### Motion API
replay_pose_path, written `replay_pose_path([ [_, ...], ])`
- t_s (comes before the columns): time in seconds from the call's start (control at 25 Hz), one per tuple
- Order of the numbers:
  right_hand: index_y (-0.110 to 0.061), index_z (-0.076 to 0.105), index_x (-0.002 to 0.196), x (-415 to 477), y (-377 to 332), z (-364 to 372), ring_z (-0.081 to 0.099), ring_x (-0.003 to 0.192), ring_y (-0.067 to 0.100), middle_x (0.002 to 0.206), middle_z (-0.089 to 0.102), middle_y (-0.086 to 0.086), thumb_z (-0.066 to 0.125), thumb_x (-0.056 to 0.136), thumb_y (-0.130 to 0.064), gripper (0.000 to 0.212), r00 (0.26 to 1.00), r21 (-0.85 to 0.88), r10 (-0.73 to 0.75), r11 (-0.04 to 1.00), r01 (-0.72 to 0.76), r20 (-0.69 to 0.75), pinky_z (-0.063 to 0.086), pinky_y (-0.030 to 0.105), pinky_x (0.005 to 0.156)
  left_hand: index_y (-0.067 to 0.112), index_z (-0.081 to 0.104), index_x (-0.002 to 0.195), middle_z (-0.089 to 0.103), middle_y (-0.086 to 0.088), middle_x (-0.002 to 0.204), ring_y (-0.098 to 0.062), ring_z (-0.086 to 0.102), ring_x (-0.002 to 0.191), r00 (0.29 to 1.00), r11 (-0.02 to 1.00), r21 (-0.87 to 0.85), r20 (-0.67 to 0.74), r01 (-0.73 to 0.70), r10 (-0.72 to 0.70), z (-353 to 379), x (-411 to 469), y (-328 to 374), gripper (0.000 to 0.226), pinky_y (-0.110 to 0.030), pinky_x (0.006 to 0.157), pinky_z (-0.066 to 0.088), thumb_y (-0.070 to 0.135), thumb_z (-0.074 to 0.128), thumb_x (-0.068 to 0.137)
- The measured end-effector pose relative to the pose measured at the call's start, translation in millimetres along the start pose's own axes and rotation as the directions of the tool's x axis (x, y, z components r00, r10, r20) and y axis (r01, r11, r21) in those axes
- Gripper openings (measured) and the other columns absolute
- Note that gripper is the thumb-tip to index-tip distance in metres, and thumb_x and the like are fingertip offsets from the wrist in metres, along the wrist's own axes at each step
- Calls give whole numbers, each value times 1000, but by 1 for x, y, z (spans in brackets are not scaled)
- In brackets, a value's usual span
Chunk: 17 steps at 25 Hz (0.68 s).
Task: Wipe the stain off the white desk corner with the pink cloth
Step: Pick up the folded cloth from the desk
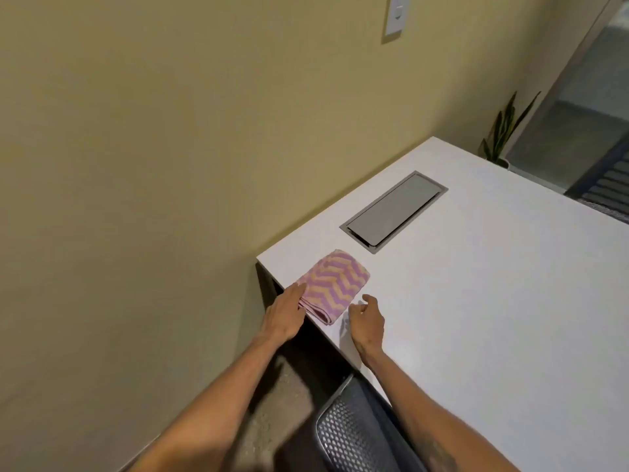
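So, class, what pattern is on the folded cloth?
Pink-purple and pale orange zigzag stripes on the cloth, seen in the head view.

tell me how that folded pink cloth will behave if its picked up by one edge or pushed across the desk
The pink cloth looks like soft, folded terry, so lifted by one edge it would probably droop and unfold. It seems light. Pushed across the smooth white desk, it would likely slide but may bunch. It won't roll or tip.

Ahead of the right hand (367, 321) the white desk (493, 301) surface lies bare. The folded pink cloth (335, 286) sits just to its left, at the desk corner. A recessed grey hatch (394, 211) lies farther ahead. A mesh chair back (354, 434) stands below the forearms.
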State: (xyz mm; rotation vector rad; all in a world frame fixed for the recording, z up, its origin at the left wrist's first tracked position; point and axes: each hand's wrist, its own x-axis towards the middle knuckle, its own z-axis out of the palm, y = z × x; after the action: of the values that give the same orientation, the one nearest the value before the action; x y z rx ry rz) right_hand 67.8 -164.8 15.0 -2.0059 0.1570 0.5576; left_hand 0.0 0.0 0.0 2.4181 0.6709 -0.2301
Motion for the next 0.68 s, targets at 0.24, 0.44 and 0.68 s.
replay_pose_path([
  [0.24, -10, 47, 132, 32, -15, 38, 62, 113, 33, 128, 62, 13, 60, 97, -28, 42, 976, 176, 185, 971, -164, -113, 51, 38, 94, 21, 23, 163, 19, -3, 171, -27, 28, 154, 999, 1000, -14, 40, -26, 26, 22, 6, -7, 65, -43, 125, 28, 16, 45, 102],
  [0.44, -6, 60, 120, 44, -18, 38, 63, 87, 25, 116, 69, 13, 70, 91, -23, 34, 967, 200, 221, 960, -194, -124, 51, 29, 68, 24, 38, 157, 30, -2, 168, -27, 34, 152, 1000, 996, -84, -23, -9, 7, 15, 10, -8, 53, -45, 125, 30, 18, 40, 105],
  [0.68, -15, 59, 129, 25, -36, 2, 65, 96, 26, 120, 67, 10, 66, 90, -14, 40, 984, 287, 157, 949, -128, -79, 55, 32, 78, 21, 37, 157, 32, -3, 167, -24, 33, 152, 998, 978, -209, -62, 3, -16, -1, 8, 13, 52, -39, 123, 27, 33, 42, 107],
])
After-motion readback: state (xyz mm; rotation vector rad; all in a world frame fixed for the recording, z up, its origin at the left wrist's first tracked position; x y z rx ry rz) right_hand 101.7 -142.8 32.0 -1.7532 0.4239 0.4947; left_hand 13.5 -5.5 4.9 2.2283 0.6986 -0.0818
